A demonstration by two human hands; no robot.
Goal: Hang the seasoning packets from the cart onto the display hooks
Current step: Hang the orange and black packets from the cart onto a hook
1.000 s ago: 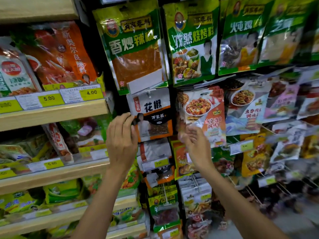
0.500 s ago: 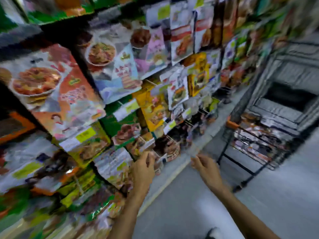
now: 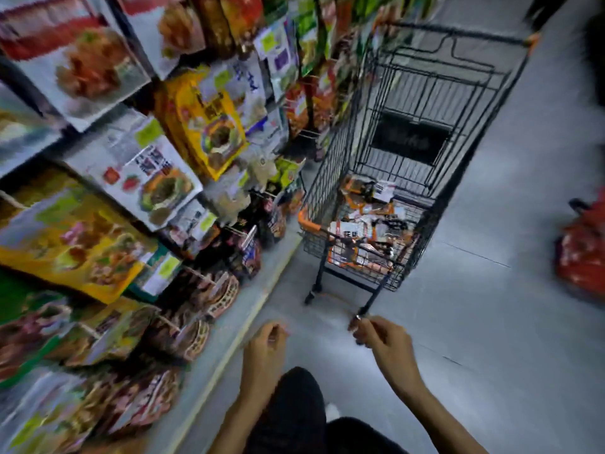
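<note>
Nearest the camera, one dark-trousered knee (image 3: 294, 407) is seen, with two bare forearms reaching forward above it. The left hand (image 3: 265, 342) is held low beside the base of the display, its fingers loosely curled, and nothing is seen in it. The right hand (image 3: 381, 335) is held level with it over the grey floor (image 3: 491, 322), the fingers likewise loosely curled and nothing gripped. The two hands are kept apart and neither is touching the stock. Just beyond the right hand one black wire cart (image 3: 327, 178) is parked alongside the display, fitted with orange corner bumpers. The seasoning packets (image 3: 366, 231) are lying in a loose heap on the bottom of its basket, mostly orange and white. Their number cannot be counted through the blur. Along the left side, hanging packets (image 3: 209, 126) are ranged in several tiers from floor level upward, with yellow-green price tags (image 3: 149, 132) among them. The hooks themselves cannot be made out. At the far right, one red bag (image 3: 582, 253) is set on the floor, well apart from the cart.
</note>
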